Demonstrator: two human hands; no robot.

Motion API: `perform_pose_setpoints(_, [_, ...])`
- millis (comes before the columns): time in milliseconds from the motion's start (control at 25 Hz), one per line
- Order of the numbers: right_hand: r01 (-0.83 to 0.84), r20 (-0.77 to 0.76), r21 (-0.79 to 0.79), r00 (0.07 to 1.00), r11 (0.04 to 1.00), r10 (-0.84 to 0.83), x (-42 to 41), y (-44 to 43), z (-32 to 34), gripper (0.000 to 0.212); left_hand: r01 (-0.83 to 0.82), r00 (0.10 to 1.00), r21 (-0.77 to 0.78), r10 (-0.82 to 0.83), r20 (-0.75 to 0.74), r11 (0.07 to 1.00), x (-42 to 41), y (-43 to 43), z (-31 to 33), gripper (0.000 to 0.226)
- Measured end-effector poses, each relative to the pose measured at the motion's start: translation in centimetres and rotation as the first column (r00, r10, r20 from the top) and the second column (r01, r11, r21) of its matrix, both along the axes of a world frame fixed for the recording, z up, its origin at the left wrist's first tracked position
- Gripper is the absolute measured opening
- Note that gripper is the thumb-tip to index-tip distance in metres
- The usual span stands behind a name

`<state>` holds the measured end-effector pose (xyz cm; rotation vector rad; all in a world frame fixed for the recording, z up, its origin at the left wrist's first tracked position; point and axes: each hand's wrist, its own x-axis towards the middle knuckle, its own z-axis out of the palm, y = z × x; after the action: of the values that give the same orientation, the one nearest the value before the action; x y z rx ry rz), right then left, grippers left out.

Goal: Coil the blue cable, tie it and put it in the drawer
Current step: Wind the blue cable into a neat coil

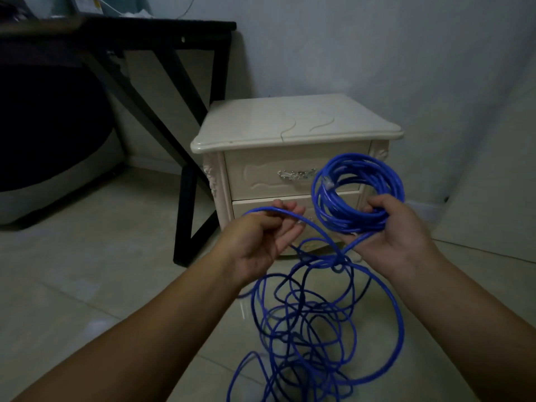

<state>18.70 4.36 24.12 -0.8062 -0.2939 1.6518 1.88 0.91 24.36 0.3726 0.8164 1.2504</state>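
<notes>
My right hand (pixel 397 233) grips a coil of several loops of the blue cable (pixel 377 181), held upright in front of the nightstand; a clear plug shows inside the coil. My left hand (pixel 261 236) holds a single strand of the same cable between curled fingers, to the left of the coil. The rest of the cable lies in a loose tangle on the floor (pixel 319 329) below both hands. The cream nightstand (pixel 290 132) has two drawers; the upper drawer (pixel 275 175) is closed and carries a metal handle.
A black table (pixel 185 111) with slanted legs stands to the left of the nightstand. A dark rounded object sits under it at far left. The floor is pale glossy tile (pixel 101 271). White walls meet behind the nightstand.
</notes>
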Motion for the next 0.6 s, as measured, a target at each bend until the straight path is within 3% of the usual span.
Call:
perform_pose_setpoints(120, [-0.023, 0.119, -0.063, 0.992, 0.998, 0.031, 0.2, 0.2, -1.1, 0.029, 0.040, 0.955, 0.095, -0.011, -0.296, 0.995, -0.6, -0.5, 0.5, 0.038])
perform_pose_setpoints(200, [-0.076, 0.344, -0.060, 0.934, 0.995, 0.092, -0.2, 0.2, -2.0, 0.026, 0.126, 0.818, 0.194, 0.008, -0.574, 0.973, -1.2, -0.6, 0.4, 0.027])
perform_pose_setpoints(280, [-0.183, 0.594, -0.012, 0.789, 0.983, 0.154, -0.9, -0.1, -2.5, 0.021, 0.187, 0.688, 0.252, 0.057, -0.723, 0.949, -2.0, -0.5, 0.4, 0.017])
perform_pose_setpoints(360, [-0.393, 0.759, 0.001, 0.599, 0.920, 0.255, -1.6, -1.0, -2.7, 0.014, 0.263, 0.653, 0.273, 0.037, -0.756, 0.925, -3.2, -0.1, 0.7, 0.037])
perform_pose_setpoints(400, [-0.512, 0.779, -0.027, 0.527, 0.859, 0.339, -1.8, -1.3, -2.7, 0.016, 0.312, 0.654, 0.250, -0.016, -0.756, 0.917, -3.8, 0.1, 1.0, 0.048])
perform_pose_setpoints(480, [-0.679, 0.686, -0.102, 0.481, 0.727, 0.546, -2.4, -1.9, -2.7, 0.018, 0.442, 0.614, 0.115, -0.207, -0.761, 0.890, -4.7, 0.3, 1.1, 0.047])
perform_pose_setpoints(600, [-0.781, 0.441, -0.185, 0.477, 0.597, 0.761, -2.6, -1.9, -2.9, 0.026, 0.689, 0.401, -0.177, -0.573, -0.714, 0.703, -4.5, 0.3, 0.0, 0.035])
